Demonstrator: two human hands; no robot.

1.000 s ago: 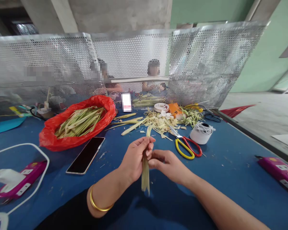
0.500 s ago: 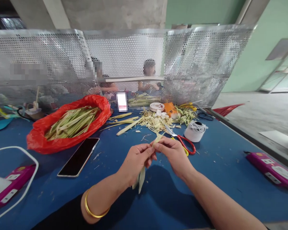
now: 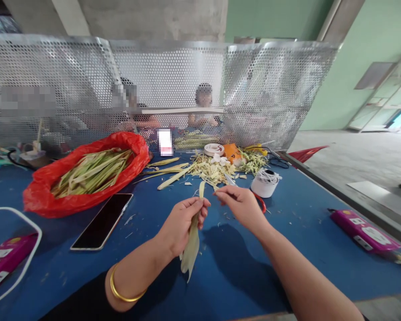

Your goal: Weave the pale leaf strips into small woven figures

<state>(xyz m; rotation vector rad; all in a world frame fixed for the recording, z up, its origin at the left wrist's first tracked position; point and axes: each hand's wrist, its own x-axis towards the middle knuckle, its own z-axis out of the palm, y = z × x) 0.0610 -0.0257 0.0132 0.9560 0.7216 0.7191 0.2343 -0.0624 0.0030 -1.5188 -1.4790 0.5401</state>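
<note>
A pale green husk leaf (image 3: 191, 249) is pinched in my left hand (image 3: 183, 220), its narrow tip above the fingers and its broad end hanging below. To the right, apart from the leaf, my right hand (image 3: 240, 205) has thumb and fingers closed together; a small pale bit shows at the fingertips, too small to make out. Behind that hand lie red-handled scissors (image 3: 262, 204), mostly hidden. Trimmed pale scraps (image 3: 209, 169) are heaped just beyond both hands. Several long husk strips (image 3: 173, 177) lie left of the heap.
A red plastic bag (image 3: 36, 191) full of leaf strips (image 3: 93, 171) stands left, with a phone (image 3: 102, 223) before it. A white string roll (image 3: 264, 183), tape roll (image 3: 214, 149) and purple power strips (image 3: 364, 229) lie around. A perforated metal screen (image 3: 170, 67) stands behind; people sit beyond it.
My hands were together at the leaf's top; now the right hand has let go and moved right. More of the leaf shows below my left hand. The view has turned slightly right.
</note>
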